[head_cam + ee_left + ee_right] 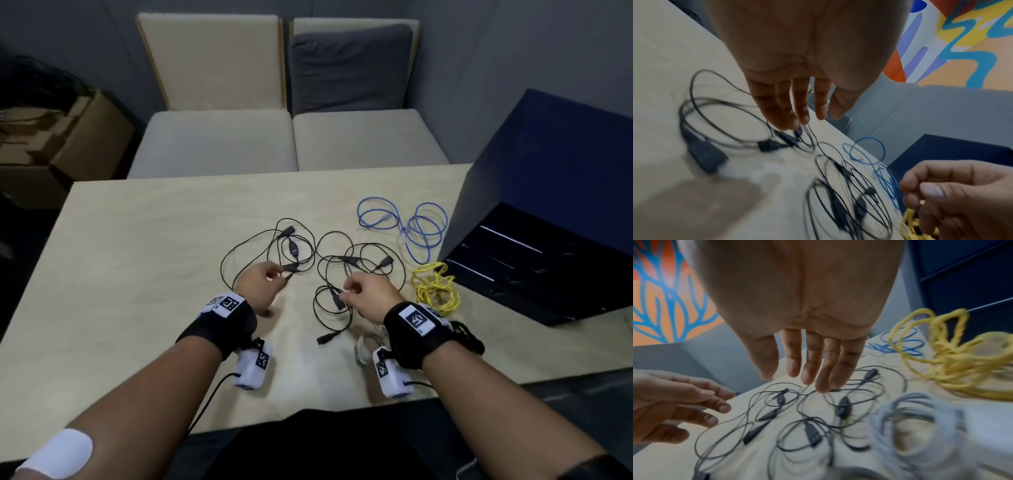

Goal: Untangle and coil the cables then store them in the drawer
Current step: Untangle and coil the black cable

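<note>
Pale tabletop (137, 240): left hand (260, 286) and right hand (368, 294) hover, each grip loose and holding nothing, over tangled black cables (337, 258). Beyond lie one blue cable (416, 226), one yellow cable (433, 291), one grey coil (906, 421) and a navy drawer unit (548, 205), its drawers closed.

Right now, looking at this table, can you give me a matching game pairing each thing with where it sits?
1 blue cable
2 yellow cable
3 black cables
4 drawer unit

A stands at the table's right end
B tangled mid-table
C loose loops, farther back
D bunched heap, nearer the front edge

Pairs: 1-C, 2-D, 3-B, 4-A
</note>
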